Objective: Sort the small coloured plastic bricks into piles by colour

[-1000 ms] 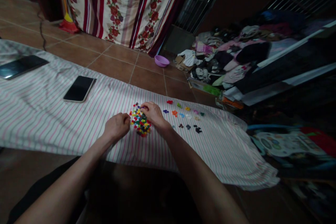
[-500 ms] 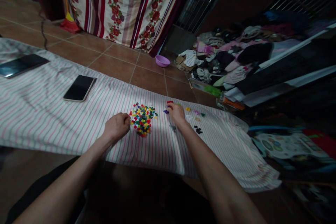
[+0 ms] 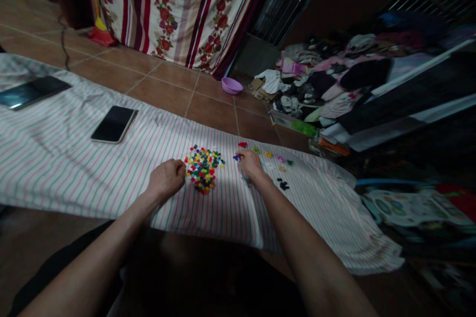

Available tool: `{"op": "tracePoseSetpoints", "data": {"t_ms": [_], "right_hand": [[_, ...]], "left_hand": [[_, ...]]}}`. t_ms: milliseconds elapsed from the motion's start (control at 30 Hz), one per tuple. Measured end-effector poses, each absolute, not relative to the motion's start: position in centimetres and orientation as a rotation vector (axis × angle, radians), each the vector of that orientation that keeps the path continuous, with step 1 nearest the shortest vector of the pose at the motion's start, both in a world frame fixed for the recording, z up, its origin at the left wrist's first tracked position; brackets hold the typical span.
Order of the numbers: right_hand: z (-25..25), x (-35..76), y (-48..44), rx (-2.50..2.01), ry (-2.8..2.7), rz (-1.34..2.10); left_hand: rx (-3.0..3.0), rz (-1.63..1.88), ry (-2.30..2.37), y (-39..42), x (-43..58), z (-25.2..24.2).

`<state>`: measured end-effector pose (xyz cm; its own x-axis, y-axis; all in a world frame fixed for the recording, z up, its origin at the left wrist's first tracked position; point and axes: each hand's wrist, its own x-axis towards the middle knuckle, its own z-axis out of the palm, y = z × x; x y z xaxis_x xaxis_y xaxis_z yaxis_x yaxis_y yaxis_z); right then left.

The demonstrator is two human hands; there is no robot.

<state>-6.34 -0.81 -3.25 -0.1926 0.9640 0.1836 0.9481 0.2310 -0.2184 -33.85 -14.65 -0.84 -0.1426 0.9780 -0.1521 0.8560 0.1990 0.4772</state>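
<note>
A mixed heap of tiny coloured pieces (image 3: 203, 168), too small to tell their kind, lies on a striped cloth (image 3: 223, 208). Close to its left side rests my left hand (image 3: 167, 178), its fingers curled closed; whatever they may hold is hidden. My right hand (image 3: 250, 163) is over the right part of the cloth, fingertips pinched together at a small purple cluster (image 3: 237, 157). Around it are small single-colour groups: red pieces (image 3: 242, 144), light green pieces (image 3: 256, 149), yellow pieces (image 3: 268, 154), pink pieces (image 3: 280, 159) and black pieces (image 3: 283, 184). Grey pieces (image 3: 246, 180) are partly hidden by the hand.
On the cloth's left part lie a phone (image 3: 114, 124) and a larger dark-screened device (image 3: 33, 92). Beyond the cloth's far edge, a purple basin (image 3: 232, 86) sits on the tiled floor. Heaped clothes (image 3: 327, 74) fill the right background, and a floral curtain (image 3: 167, 10) hangs behind.
My right fingertips have shifted slightly down from beside the red pieces to the purple cluster, leaving the red and light green groups more visible. My left hand stays where it was.
</note>
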Motion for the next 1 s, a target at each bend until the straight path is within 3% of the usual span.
{"op": "tracePoseSetpoints", "data": {"t_ms": [1000], "right_hand": [[-4.13,-6.07,-1.05,-1.7,-2.308,0.063]], "left_hand": [[1.713,0.395,2.082,-14.74,-33.66,-0.71]]}}
